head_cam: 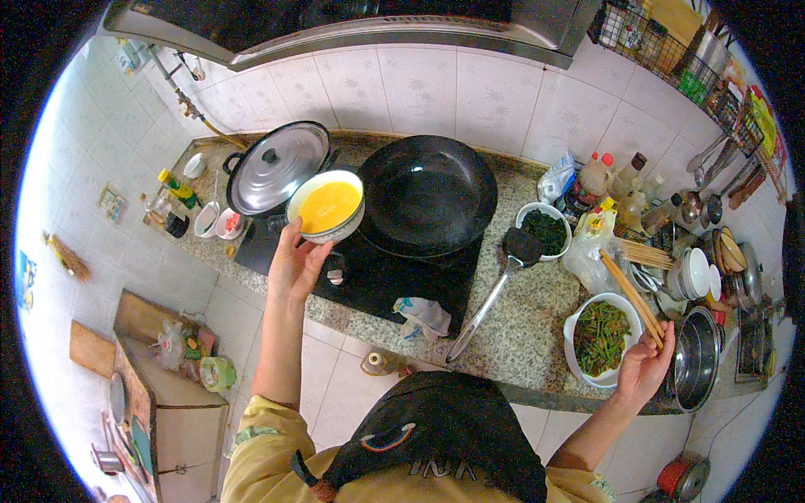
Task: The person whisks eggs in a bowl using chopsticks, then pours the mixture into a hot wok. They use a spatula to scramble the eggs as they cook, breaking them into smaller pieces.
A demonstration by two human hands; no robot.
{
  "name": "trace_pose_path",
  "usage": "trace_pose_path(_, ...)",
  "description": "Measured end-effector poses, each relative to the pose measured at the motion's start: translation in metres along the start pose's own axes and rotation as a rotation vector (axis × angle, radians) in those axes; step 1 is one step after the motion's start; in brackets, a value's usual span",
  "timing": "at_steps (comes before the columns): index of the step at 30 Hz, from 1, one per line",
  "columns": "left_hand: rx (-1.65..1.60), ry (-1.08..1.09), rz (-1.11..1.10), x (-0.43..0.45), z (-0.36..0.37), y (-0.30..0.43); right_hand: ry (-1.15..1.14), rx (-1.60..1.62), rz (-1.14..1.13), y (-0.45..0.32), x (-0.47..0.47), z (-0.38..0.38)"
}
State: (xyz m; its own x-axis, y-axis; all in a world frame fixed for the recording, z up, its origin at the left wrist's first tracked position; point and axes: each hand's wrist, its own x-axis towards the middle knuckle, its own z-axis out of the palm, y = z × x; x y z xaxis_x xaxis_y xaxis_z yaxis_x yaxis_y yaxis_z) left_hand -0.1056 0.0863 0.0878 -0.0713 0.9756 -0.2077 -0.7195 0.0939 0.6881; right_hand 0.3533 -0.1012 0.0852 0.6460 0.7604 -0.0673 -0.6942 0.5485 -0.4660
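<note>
My left hand grips a white patterned bowl by its near side. Yellow beaten egg fills much of it. The bowl is held up over the stove, at the left rim of a black wok, whose inside shows only a dark, shiny surface. Off to the right, my right hand holds a pair of wooden chopsticks, tips pointing up and left. Below that hand, partly hidden by it, stands a white dish of cooked green beans.
A lid leans behind the bowl. A spatula rests on the rim of a bowl of dark greens. A cloth lies at the stove's front edge. Bottles line the right wall; a range hood hangs above.
</note>
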Motion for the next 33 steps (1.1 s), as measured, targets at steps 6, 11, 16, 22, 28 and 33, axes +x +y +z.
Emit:
trace_pose_path(6, 0.014, -0.042, 0.005, -0.001, 0.0001, 0.0007, -0.014, -0.016, -0.004, 0.0003, -0.0022, 0.0015)
trace_pose_path(11, 0.01, -0.001, -0.005, -0.0042, 0.0035, 0.0013, -0.006, -0.043, -0.038, 0.0011, -0.0031, -0.0012)
trace_pose_path(16, 0.064, 0.04, -0.01, -0.002, -0.0001, 0.0029, 0.0, -0.033, -0.043, 0.0019, -0.0032, -0.0033)
trace_pose_path(22, 0.017, -0.017, 0.011, -0.0029, -0.0008, 0.0036, -0.033, 0.007, 0.006, 0.0007, -0.0048, -0.0026)
trace_pose_path(28, 0.024, -0.014, 0.023, -0.0025, -0.0014, 0.0023, -0.026, 0.009, -0.007, 0.0008, -0.0048, -0.0025)
trace_pose_path(33, 0.024, 0.003, 0.013, -0.0018, -0.0032, 0.0023, -0.029, 0.013, -0.019, 0.0009, -0.0045, -0.0039)
